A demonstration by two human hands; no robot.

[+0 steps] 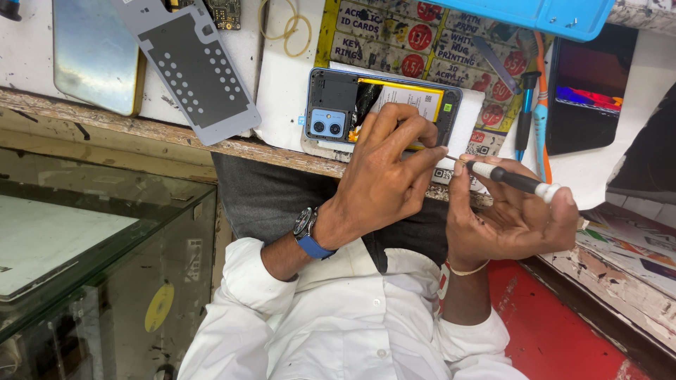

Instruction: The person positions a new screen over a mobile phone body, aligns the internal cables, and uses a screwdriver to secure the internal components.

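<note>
An opened smartphone (384, 112), its back cover removed so that the blue camera module and the battery with its white label are exposed, is laid on a white pad (282, 84) at the edge of a worn wooden workbench (105, 119). The phone's lower edge is pressed by the left hand (384, 183), whose fingers are curled down onto the battery area; nothing is gripped inside this hand, it is only rested on the device. A wristwatch with a blue strap (308, 232) is worn on that wrist. A small precision screwdriver (510, 181) with a black shaft and white cap is pinched between the thumb and fingers of the right hand (510, 218), closed firmly around it, with its tip directed toward the left forefinger just beside the phone's right corner. A grey perforated back plate (190, 67), a gold-toned phone (95, 56) and rubber bands (289, 28) are seen further along the bench, and a dark phone (584, 91) and spare tools (531, 112) are lying to the right.
</note>
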